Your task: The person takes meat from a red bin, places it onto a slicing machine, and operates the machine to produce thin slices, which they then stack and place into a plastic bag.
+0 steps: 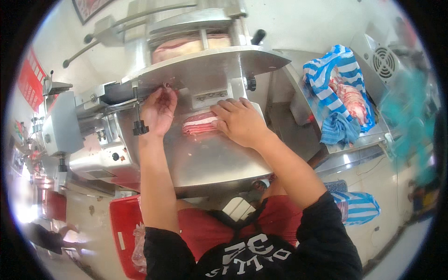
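Note:
A steel meat slicer (210,59) stands in front of me, with a block of meat (178,47) behind its sloping plate. On the steel tray (210,161) below lies a small stack of meat slices (199,124), streaked red and white. My right hand (241,120) rests palm down on the right end of this stack, thumb against the slices and fingers stretched over the tray. At the plate's lower edge, my left hand (161,110) is raised with curled fingers. Something reddish shows at its fingertips, too small to tell what it is.
A threaded rod with a black knob (140,128) hangs beside my left wrist. On the right, a steel table (350,143) bears a blue-striped bag (327,89) with meat (351,101) and a blue cloth (339,129). A red crate (120,231) stands low on the left.

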Motion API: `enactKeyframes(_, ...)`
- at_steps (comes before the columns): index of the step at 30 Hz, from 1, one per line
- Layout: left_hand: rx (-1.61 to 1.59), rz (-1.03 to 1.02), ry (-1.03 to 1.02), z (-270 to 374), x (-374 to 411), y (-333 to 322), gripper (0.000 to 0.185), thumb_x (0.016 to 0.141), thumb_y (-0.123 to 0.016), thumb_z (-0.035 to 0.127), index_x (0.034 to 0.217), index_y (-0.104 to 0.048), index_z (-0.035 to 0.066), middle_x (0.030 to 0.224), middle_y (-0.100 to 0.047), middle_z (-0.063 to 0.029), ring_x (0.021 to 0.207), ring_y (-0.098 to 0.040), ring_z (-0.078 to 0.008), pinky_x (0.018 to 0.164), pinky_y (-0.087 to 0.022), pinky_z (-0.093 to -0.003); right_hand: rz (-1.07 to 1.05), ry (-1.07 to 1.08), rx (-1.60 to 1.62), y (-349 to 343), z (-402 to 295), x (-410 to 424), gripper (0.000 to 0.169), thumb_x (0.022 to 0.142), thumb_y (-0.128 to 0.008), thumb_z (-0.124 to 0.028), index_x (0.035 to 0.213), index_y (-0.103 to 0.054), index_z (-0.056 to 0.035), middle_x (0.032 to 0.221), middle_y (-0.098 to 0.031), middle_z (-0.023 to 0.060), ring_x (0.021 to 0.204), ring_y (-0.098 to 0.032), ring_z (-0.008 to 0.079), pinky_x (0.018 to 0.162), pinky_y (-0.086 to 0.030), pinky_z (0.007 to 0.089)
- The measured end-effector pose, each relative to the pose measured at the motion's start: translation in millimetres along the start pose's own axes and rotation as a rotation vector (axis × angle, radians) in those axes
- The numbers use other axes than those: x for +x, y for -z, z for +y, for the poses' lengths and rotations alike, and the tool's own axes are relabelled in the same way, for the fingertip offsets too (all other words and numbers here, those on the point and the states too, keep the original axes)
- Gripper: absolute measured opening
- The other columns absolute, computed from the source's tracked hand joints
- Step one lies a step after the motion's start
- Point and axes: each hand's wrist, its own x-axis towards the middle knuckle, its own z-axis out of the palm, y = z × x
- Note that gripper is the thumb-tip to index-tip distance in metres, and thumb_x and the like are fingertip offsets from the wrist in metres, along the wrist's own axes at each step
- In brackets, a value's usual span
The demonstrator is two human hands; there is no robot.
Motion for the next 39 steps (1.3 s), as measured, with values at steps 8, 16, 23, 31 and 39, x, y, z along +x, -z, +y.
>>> enactKeyframes(8,0.088,0.165,0.246,-6.5,-3.1,6.9,0.025,0.096,-0.057,0.022,0.105,-0.063,0.000,0.103,-0.066,-0.0145,0.078,-0.061,-0.0230,0.065,-0.054,-0.0272,-0.021,-0.018,0.030,-2.3,3.2,-2.0,0.040,0.094,-0.053,-0.034,0.126,-0.056,-0.0099,0.122,-0.059,0.0104,0.120,-0.052,0.0300,0.108,-0.033,0.0469)
enactKeyframes(16,0.707,-0.105,0.057,-19.0,-39.1,-15.3,0.031,0.091,-0.065,0.017,0.119,-0.064,0.006,0.106,-0.068,-0.0102,0.091,-0.064,-0.0195,0.057,-0.051,-0.0233,0.178,-0.200,0.428,9.6,-2.0,6.5,0.043,0.096,-0.056,-0.031,0.130,-0.052,-0.0056,0.119,-0.061,0.0190,0.103,-0.063,0.0317,0.094,-0.046,0.0445)
enactKeyframes(23,1.514,-0.306,-0.316,-51.8,-55.2,-49.4,0.032,0.080,-0.077,0.013,0.109,-0.069,0.003,0.085,-0.069,-0.0056,0.075,-0.062,-0.0118,0.063,-0.050,-0.0244,0.278,-0.321,0.855,26.6,5.4,8.0,0.024,0.092,-0.064,-0.016,0.112,-0.060,-0.0023,0.104,-0.067,0.0181,0.091,-0.068,0.0266,0.078,-0.052,0.0345)
enactKeyframes(31,1.692,0.064,-0.110,-5.4,-31.9,0.2,0.030,0.082,-0.074,0.013,0.108,-0.067,0.001,0.097,-0.069,-0.0114,0.089,-0.064,-0.0177,0.078,-0.051,-0.0279,0.341,-0.235,-0.018,11.2,12.1,4.5,0.032,0.083,-0.068,-0.017,0.114,-0.063,-0.0086,0.113,-0.061,0.0137,0.105,-0.059,0.0303,0.091,-0.046,0.0472)
enactKeyframes(39,-0.272,-0.097,0.213,1.4,2.5,-1.2,0.016,0.094,-0.055,0.005,0.097,-0.058,-0.010,0.093,-0.060,-0.0199,0.087,-0.059,-0.0289,0.083,-0.057,-0.0370,0.069,0.065,-0.021,-3.5,5.0,-4.3,0.050,0.092,-0.053,-0.046,0.129,-0.055,-0.0124,0.124,-0.059,0.0082,0.118,-0.053,0.0288,0.106,-0.034,0.0501)
